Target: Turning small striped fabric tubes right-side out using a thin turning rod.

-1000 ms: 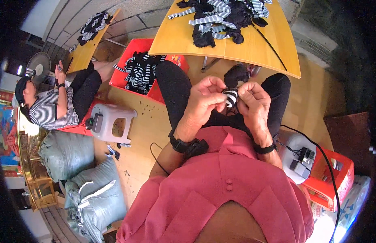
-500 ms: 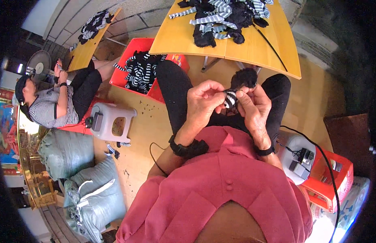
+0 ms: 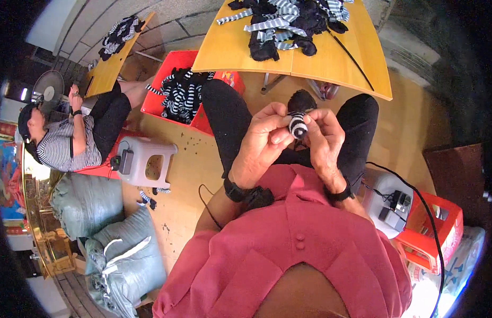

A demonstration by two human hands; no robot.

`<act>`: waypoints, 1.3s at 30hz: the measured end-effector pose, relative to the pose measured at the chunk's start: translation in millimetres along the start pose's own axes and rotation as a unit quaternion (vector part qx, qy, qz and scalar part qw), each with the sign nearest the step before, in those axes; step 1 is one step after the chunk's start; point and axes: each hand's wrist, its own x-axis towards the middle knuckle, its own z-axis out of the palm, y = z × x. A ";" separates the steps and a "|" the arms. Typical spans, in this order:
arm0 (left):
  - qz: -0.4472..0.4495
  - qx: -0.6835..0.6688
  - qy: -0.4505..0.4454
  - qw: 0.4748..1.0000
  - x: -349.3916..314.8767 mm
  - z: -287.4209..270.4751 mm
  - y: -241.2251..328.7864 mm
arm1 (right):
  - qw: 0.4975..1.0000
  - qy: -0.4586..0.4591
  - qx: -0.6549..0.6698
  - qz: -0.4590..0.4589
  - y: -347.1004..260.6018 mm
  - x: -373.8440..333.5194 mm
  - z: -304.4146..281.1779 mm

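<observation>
Above my lap, between my knees, my left hand (image 3: 262, 140) and my right hand (image 3: 326, 143) are both closed on one small black-and-white striped knitted piece (image 3: 297, 126). Fingers and thumbs pinch it from either side. Its striped, rounded end points toward me, while a bunched black part (image 3: 301, 100) sticks out on the far side. My fingertips partly cover the piece, so its full shape is hidden. Dark bands circle both my wrists.
Ahead stands a yellow table (image 3: 240, 50) bearing a heap of black and striped knitwear (image 3: 288, 24) and a thin black rod (image 3: 349, 58). A red crate (image 3: 203, 124) of striped pieces is left of my knee. Farther left are a seated person (image 3: 71, 135), a grey stool (image 3: 161, 151) and stuffed sacks (image 3: 132, 254).
The striped piece has turned, its rounded end now facing me more squarely. Both hands have shifted slightly left. The seated person's hands have moved a little.
</observation>
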 end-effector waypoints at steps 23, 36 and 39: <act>0.308 0.494 0.084 0.809 -9.0 24.0 -13.4 | 0.981 -0.127 0.034 0.144 -18.5 5.1 -19.7; 0.015 0.192 0.001 0.981 -2.4 29.6 0.4 | 0.999 0.009 0.016 0.037 -25.0 0.5 -15.7; 0.069 0.230 0.056 0.969 1.1 20.0 1.5 | 0.993 -0.038 0.100 0.058 -29.1 -3.3 -18.7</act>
